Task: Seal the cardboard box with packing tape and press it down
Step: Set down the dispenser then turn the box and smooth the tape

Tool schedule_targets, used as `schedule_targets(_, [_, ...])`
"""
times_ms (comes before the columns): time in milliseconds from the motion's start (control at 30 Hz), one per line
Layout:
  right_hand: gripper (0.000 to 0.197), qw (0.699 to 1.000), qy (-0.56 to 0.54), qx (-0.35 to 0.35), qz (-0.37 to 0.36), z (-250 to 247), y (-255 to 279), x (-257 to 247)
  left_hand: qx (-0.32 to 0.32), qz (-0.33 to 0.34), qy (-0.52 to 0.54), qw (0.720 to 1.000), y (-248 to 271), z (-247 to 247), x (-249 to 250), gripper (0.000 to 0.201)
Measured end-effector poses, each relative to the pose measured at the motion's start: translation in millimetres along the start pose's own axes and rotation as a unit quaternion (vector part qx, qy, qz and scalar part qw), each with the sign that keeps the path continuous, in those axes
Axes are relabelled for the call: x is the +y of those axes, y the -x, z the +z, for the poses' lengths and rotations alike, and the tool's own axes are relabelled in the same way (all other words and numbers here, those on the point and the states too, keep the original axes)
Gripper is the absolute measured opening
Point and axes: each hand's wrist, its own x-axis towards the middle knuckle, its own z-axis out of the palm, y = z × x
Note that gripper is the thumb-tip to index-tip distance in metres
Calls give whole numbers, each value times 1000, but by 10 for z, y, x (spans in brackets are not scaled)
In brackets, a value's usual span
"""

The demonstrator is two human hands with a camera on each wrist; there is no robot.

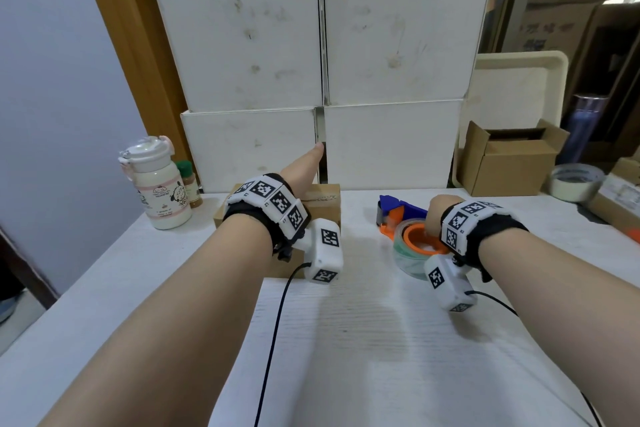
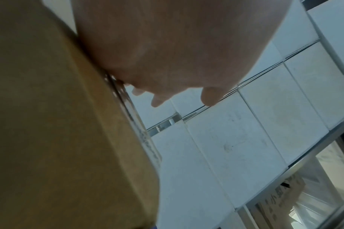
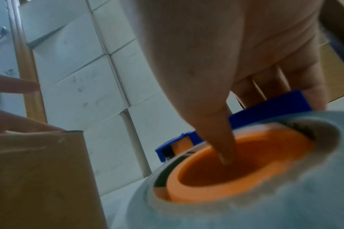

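A small brown cardboard box [image 1: 322, 201] stands on the white table [image 1: 381, 357], near its back edge. My left hand [image 1: 298, 173] lies on the box's top with straight fingers, one pointing up and away. In the left wrist view the palm [image 2: 167, 54] presses the box [image 2: 49, 139] along its taped upper edge. To the right stands a blue and orange tape dispenser [image 1: 398, 215] with a clear tape roll [image 1: 412, 253]. My right hand [image 1: 438, 215] grips it, with the thumb [image 3: 222, 139] in the orange core [image 3: 216, 178] and fingers over the blue frame [image 3: 265, 111].
Stacked white boxes [image 1: 322, 62] form a wall right behind the brown box. A white bottle [image 1: 161, 191] and a small green-capped bottle [image 1: 188, 184] stand at the left. An open cardboard box [image 1: 509, 159] and a tape roll [image 1: 575, 182] sit at the right. Wrist cables [image 1: 277, 322] trail over the table.
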Motion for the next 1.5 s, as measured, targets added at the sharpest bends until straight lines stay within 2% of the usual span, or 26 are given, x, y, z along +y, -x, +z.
schedule_targets(33, [10,1000,-3,12,-14,-54,86,8,0,6,14,1000,15,25,19,60])
schedule_targets(100, [29,997,-23,59,-37,-165,160,8,12,-3,38,999,8,85,35,63])
schedule_targets(200, [50,981,-142,112,-64,-389,250,-134,12,2,57,998,-82,198,-1,87])
schedule_targets(267, [53,958,-242,126,-86,-523,289,-232,21,5,92,996,-125,239,-20,104])
schedule_targets(300, [54,944,-286,131,-96,-592,328,-295,41,4,108,993,-107,252,-8,104])
schedule_targets(367, [60,922,-345,140,-108,-684,396,-434,101,6,108,989,-30,248,32,81])
schedule_targets(433, [69,911,-371,134,-118,-750,456,-567,171,9,46,984,-71,215,7,58])
schedule_targets(567, [78,909,-389,95,-111,-752,508,-770,230,21,-114,966,-114,50,-124,46])
schedule_targets(667, [81,910,-395,80,-101,-707,542,-912,249,-14,-307,919,-81,-9,-268,43])
schedule_targets(733, [82,909,-399,75,-91,-671,558,-992,242,-51,-346,905,-78,-19,-317,60])
schedule_targets(800, [84,907,-410,66,-72,-636,562,-1049,229,-86,-320,915,-97,-23,-346,82])
schedule_targets(867, [87,900,-430,61,-44,-614,564,-1084,222,-87,-288,927,-103,-12,-357,90])
schedule_targets(1100, [95,871,-491,29,19,-572,547,-1149,211,-65,-265,939,-101,-15,-363,72])
schedule_targets(1267, [99,870,-492,19,9,-555,555,-1120,195,-53,-290,936,-70,-82,-401,72])
schedule_targets(1500, [91,876,-481,35,4,-547,581,-1120,198,-56,-302,931,-61,-88,-403,75])
